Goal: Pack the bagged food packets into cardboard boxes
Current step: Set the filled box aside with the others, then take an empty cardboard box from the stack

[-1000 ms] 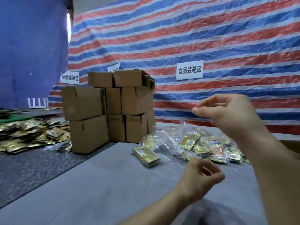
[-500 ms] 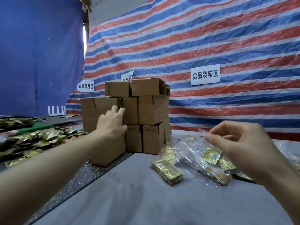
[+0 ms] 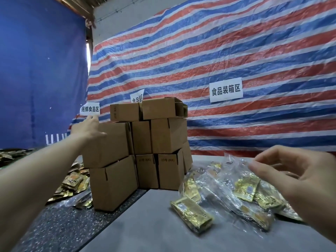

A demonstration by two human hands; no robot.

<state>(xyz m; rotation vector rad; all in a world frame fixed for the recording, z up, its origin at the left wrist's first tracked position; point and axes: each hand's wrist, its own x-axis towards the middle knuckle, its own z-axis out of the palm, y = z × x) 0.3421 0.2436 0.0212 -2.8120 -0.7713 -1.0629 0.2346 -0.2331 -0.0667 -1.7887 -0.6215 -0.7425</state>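
Observation:
A stack of brown cardboard boxes [image 3: 160,135] stands three rows high at the back of the grey table [image 3: 145,230]. My left hand [image 3: 87,128] reaches to the upper left box [image 3: 109,142]; its palm lies at that box's top left corner with the thumb on the front face. Clear bags of gold food packets [image 3: 243,190] lie in a heap to the right of the stack, and one bagged gold bundle [image 3: 191,213] lies nearest me. My right hand [image 3: 298,180] hovers over the heap with fingers loosely spread, holding nothing.
Loose gold packets [image 3: 72,184] are piled on the dark speckled surface [image 3: 54,228] left of the boxes. A striped tarp [image 3: 218,60] with white paper signs hangs behind the table, and a blue tarp [image 3: 40,70] covers the left wall.
My left hand has risen from the lower box face to the top corner of the upper left box. My right hand has opened out over the bags. The view has come closer.

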